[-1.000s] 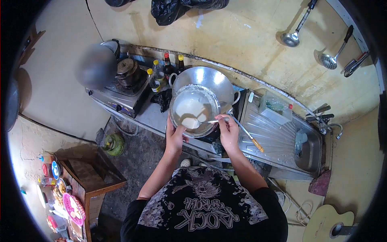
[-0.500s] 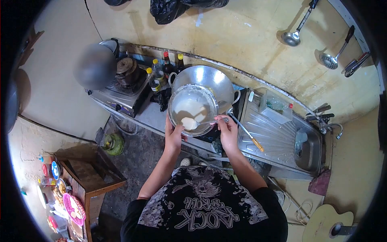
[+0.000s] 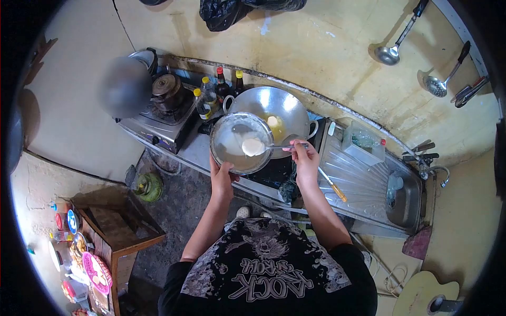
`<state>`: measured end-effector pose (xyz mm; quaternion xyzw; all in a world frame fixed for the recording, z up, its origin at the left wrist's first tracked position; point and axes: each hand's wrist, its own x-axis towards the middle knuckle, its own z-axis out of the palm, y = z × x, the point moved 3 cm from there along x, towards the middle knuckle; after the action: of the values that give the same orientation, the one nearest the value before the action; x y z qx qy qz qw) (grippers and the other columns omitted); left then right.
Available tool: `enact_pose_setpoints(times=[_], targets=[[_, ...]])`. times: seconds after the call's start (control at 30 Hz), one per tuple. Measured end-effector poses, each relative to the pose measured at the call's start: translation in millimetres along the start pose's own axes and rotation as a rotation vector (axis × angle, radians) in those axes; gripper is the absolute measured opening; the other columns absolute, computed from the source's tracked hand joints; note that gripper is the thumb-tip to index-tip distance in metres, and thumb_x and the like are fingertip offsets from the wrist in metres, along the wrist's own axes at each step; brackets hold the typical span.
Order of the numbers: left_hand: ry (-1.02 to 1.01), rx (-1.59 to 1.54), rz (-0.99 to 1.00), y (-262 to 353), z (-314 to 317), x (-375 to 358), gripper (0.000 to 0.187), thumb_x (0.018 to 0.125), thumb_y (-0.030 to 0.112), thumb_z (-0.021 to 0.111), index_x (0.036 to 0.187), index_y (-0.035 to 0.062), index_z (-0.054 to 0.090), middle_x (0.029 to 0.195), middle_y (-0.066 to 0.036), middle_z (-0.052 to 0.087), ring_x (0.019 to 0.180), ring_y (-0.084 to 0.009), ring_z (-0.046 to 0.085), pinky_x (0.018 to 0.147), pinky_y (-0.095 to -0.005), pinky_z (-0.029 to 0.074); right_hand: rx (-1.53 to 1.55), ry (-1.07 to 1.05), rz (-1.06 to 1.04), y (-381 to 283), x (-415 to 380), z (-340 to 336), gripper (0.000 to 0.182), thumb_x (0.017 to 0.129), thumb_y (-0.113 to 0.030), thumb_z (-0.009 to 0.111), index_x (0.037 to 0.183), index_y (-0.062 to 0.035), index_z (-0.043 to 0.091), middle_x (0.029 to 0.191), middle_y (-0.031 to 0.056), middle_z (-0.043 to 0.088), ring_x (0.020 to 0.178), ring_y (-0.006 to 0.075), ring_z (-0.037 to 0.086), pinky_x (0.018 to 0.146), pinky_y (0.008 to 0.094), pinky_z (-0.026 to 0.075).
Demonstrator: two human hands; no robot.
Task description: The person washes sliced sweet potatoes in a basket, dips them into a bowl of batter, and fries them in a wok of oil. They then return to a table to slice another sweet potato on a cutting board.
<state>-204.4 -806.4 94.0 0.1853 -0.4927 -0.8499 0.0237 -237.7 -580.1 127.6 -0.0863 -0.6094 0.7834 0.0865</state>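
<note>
My left hand (image 3: pixel 222 181) is closed on the near rim of a round metal bowl (image 3: pixel 221 129) with pale, runny batter inside. In my right hand (image 3: pixel 305 163) is the handle of a metal spoon (image 3: pixel 279 146), whose head carries a white scoop of batter (image 3: pixel 254 147) over the bowl. Just behind the bowl sits a large two-handled wok (image 3: pixel 263 96), partly hidden by it. Yellowish oil and one pale lump of batter (image 3: pixel 273 121) show in the wok. A long utensil with a wooden handle (image 3: pixel 333 187) leans from the wok's right side onto the sink's drainboard.
Several bottles (image 3: pixel 221 84) and a stove with a kettle (image 3: pixel 167 87) stand left of the wok. At right are the sink (image 3: pixel 406 210), a plastic container (image 3: pixel 363 147) and a faucet (image 3: pixel 437 171). Ladles (image 3: pixel 388 54) hang on the wall. A green gas cylinder (image 3: pixel 147 187) stands on the floor.
The bowl has shifted left and nearer to me, uncovering the oil and the batter lump in the wok. The loaded spoon has risen and my right hand has moved slightly right.
</note>
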Motion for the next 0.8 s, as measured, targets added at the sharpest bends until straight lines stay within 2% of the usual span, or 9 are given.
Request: enact_pose_setpoints(times=[0.23,0.43,0.47,0.6,0.7,0.8], targets=[[0.088,-0.06,-0.003,-4,-18,34,0.069,0.081,0.001,0.043,0.143,0.0207,0.02,0.097,-0.008,0.056,0.06,-0.0133,0.055,0.042,-0.0229,0.042,0.056,-0.019,0.002,-4,32,19,0.013,0.091,-0.011,0.055,0.089,-0.0014,0.062,0.079,0.0026,0.061,0.073,0.009,0.061,0.057,0.0196,0.035],[0.135,-0.087,0.034,3,-14,52,0.058,0.082,0.0,0.04,0.136,0.0175,0.028,0.097,-0.007,0.054,0.06,-0.0142,0.055,0.045,-0.0231,0.042,-0.025,-0.062,0.001,7,56,39,0.015,0.093,-0.014,0.054,0.091,-0.0024,0.063,0.08,0.0072,0.067,0.062,0.005,0.049,0.057,0.0189,0.035],[0.137,-0.095,0.035,3,-15,56,0.059,0.082,0.0,0.04,0.136,0.0177,0.028,0.098,-0.008,0.054,0.06,-0.0141,0.055,0.045,-0.023,0.042,-0.006,-0.036,0.0,8,58,44,0.016,0.093,-0.016,0.054,0.093,-0.0031,0.063,0.081,0.0097,0.069,0.059,0.0042,0.042,0.057,0.0188,0.034],[0.156,-0.15,0.028,6,-16,65,0.065,0.082,0.001,0.042,0.141,0.0209,0.023,0.095,-0.005,0.056,0.059,-0.0123,0.055,0.042,-0.0236,0.04,0.017,-0.007,0.029,12,69,46,0.015,0.093,-0.015,0.053,0.093,-0.0034,0.063,0.082,0.0093,0.069,0.06,0.0044,0.042,0.057,0.0186,0.034],[0.189,-0.146,0.028,9,-22,68,0.063,0.082,0.0,0.042,0.139,0.0194,0.025,0.092,-0.005,0.056,0.058,-0.0119,0.054,0.042,-0.0231,0.04,0.025,0.007,0.041,17,78,41,0.015,0.093,-0.015,0.053,0.093,-0.0036,0.063,0.082,0.0088,0.068,0.06,0.005,0.043,0.057,0.0184,0.034],[0.196,-0.085,0.052,5,-39,75,0.055,0.081,0.0,0.043,0.132,0.0185,0.032,0.095,-0.006,0.054,0.064,-0.0117,0.053,0.045,-0.0235,0.041,0.03,0.052,0.025,24,85,34,0.014,0.093,-0.013,0.053,0.094,-0.0027,0.062,0.081,0.0079,0.068,0.061,0.0057,0.045,0.057,0.0189,0.035]])
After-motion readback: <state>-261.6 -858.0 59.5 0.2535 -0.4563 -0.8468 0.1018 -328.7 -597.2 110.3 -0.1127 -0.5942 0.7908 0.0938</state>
